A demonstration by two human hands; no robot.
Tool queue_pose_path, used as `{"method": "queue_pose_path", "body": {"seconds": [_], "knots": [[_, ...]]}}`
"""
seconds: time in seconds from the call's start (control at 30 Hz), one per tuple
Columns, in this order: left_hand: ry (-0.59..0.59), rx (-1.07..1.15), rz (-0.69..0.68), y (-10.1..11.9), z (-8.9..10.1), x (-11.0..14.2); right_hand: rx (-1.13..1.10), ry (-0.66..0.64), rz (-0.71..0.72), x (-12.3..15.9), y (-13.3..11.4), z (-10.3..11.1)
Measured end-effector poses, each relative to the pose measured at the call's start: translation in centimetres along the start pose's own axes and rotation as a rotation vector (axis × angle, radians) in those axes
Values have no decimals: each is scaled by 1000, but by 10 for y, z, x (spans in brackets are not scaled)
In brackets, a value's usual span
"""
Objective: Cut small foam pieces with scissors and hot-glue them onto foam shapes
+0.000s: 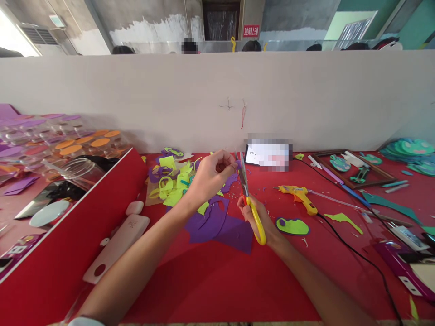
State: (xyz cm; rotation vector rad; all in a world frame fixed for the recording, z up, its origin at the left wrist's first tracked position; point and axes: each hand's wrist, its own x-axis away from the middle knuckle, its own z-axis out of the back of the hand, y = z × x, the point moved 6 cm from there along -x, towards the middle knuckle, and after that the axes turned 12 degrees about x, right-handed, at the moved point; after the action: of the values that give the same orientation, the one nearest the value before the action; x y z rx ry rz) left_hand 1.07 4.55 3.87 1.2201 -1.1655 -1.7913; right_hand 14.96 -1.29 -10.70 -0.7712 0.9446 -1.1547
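My left hand (215, 173) pinches a small purple foam piece (239, 165) between thumb and fingers. In my right hand (255, 212) is a pair of scissors (254, 216) with yellow handles, its blades spread and pointing away from me beside that piece. Below my hands lie purple foam sheets (217, 226) with cut edges. Lime-green foam scraps (175, 183) are heaped left of my left hand. To the right of my right hand a green foam shape (292, 226) with a purple border and a purple dot lies flat.
A yellow glue gun (301, 195) with a black cord rests at right, near a brown frame (374, 181) holding foam pieces. A lit phone (268, 155) leans at the back. A red divider (78, 222) and a white power bank-like block (117, 246) stand left.
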Motion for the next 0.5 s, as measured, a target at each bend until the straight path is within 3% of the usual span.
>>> {"method": "queue_pose_path", "body": {"seconds": [0.5], "knots": [[-15, 14, -13, 2, -1, 1, 0, 5, 2, 0, 2, 2]]}}
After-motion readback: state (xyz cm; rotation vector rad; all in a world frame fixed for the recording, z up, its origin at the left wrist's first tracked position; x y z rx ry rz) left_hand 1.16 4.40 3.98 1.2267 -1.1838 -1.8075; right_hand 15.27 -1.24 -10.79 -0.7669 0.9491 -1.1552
